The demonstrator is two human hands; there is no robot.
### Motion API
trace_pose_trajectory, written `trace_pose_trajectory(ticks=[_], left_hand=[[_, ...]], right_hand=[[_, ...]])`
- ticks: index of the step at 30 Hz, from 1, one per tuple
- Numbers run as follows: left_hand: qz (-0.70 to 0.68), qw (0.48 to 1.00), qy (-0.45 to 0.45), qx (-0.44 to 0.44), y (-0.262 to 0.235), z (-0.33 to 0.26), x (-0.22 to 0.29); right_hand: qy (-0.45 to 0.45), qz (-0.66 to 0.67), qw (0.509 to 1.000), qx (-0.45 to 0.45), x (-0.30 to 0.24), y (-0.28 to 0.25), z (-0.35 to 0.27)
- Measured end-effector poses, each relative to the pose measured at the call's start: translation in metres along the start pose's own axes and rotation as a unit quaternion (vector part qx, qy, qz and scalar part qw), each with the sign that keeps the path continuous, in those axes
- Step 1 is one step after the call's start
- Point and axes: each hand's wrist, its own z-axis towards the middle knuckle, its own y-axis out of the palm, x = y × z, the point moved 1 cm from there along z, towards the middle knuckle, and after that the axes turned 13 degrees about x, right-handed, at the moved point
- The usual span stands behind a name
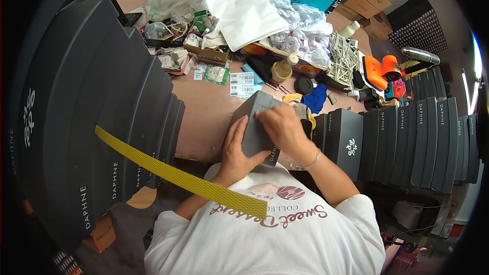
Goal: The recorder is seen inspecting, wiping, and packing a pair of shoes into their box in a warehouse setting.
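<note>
A dark grey shoebox (249, 135) stands tilted at the table's near edge, close against my body. My left hand (238, 150) grips it from the left, fingers along the side and thumb toward the near end. Above the right part of its top, my right hand (285, 128) is closed, fingertips bent down against the lid. What those fingers pinch, if anything, is hidden. A yellow woven strap (178, 173) cuts across the view in front of my left forearm.
Tall stacks of dark shoeboxes (76, 102) rise on the left; a row of them (412, 142) lines the right. Beyond lie barcode labels (241, 84), a pump bottle (283, 69), a blue cloth (316, 98), crumpled white paper (305, 25), pale sticks (342, 58) and an orange tool (379, 69).
</note>
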Motion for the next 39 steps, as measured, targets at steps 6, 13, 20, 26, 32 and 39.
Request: trace_pose_trajectory(ticks=[6,13,20,26,32,39], left_hand=[[-0.007,1.000,-0.002,-0.008,0.000,0.003,0.003],[0.012,1.000,0.006,0.001,0.000,0.003,0.002],[0.006,1.000,0.006,0.001,0.003,0.003,0.001],[0.016,1.000,-0.003,-0.023,-0.005,0.002,0.005],[0.047,0.988,0.143,0.036,-0.030,0.036,0.041],[0.016,0.967,0.250,0.045,-0.015,0.067,0.072]], right_hand=[[-0.002,-0.037,0.999,0.002,0.020,0.003,0.011],[-0.023,-0.030,0.998,-0.041,-0.007,0.001,-0.008],[-0.036,-0.031,0.998,-0.035,-0.010,0.002,-0.020],[0.017,0.055,0.991,-0.123,-0.022,-0.013,-0.013],[0.460,0.620,0.634,-0.037,0.023,-0.032,0.008],[0.471,0.695,0.540,-0.060,0.000,-0.027,0.005]])
